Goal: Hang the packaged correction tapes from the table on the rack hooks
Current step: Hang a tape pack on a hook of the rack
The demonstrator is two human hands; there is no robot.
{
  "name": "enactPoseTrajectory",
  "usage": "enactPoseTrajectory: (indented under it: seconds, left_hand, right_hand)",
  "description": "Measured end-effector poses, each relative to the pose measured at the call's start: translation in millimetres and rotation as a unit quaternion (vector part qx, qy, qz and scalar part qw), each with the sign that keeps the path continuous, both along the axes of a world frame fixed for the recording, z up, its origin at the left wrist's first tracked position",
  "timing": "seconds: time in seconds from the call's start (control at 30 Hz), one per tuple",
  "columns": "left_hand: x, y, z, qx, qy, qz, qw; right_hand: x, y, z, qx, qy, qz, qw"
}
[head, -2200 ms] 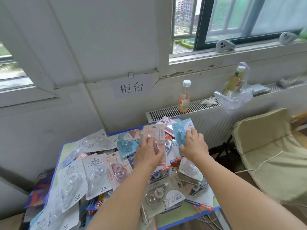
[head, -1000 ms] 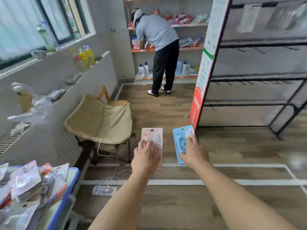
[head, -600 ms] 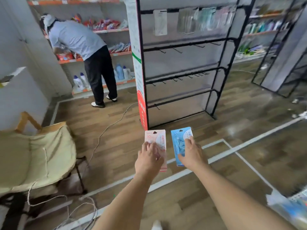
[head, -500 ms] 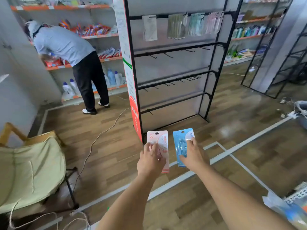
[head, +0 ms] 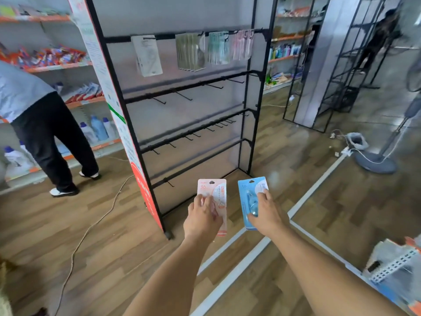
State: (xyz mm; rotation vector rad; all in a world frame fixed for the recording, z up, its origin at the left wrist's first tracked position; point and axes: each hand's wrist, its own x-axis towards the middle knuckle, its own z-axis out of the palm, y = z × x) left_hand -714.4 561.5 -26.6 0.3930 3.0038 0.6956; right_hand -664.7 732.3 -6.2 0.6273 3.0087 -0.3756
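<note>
- Correction tapes are in both your hands: a pink packaged correction tape (head: 213, 201) in your left hand (head: 201, 218) and a blue packaged correction tape (head: 250, 199) in your right hand (head: 265, 214).
- Your left fingers curl over the lower front of the pink card; its top edge with the hang hole stands clear above them.
- Your right hand pinches the blue card along its right side, fingers across the front, card upright.
- Both packs are held out in front of you, side by side but apart, low before the black rack (head: 193, 106).
- Neither pack touches a hook; the bare rack hooks (head: 182, 96) on the second rail are well above them.
- On the rack's top rail, you have a white pack (head: 148, 55) hanging alone and a cluster of greenish and pink packs (head: 214, 50) to its right.
- A person in a grey top and black trousers (head: 45, 133) bends at the shelves on your left.
- A fan base (head: 376, 161) sits on the floor to your right.
</note>
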Motion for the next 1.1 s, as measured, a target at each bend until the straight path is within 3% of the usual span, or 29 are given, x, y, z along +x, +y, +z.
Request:
enactPoseTrajectory:
  seconds: [0.23,0.6,1.1]
  left_hand:
    - [-79,70,8,-0.001,0.018,-0.008,1.000]
    - [-200,194,48,0.024,0.062,0.058,0.996]
    - [-385,277,68,0.038,0.098,0.085,0.991]
  right_hand:
    - [-83,72,0,-0.024,0.037,-0.007,0.999]
    - [-228,199,46,0.030,0.091,0.062,0.993]
    - [-413,283,64,0.007,0.113,0.084,0.990]
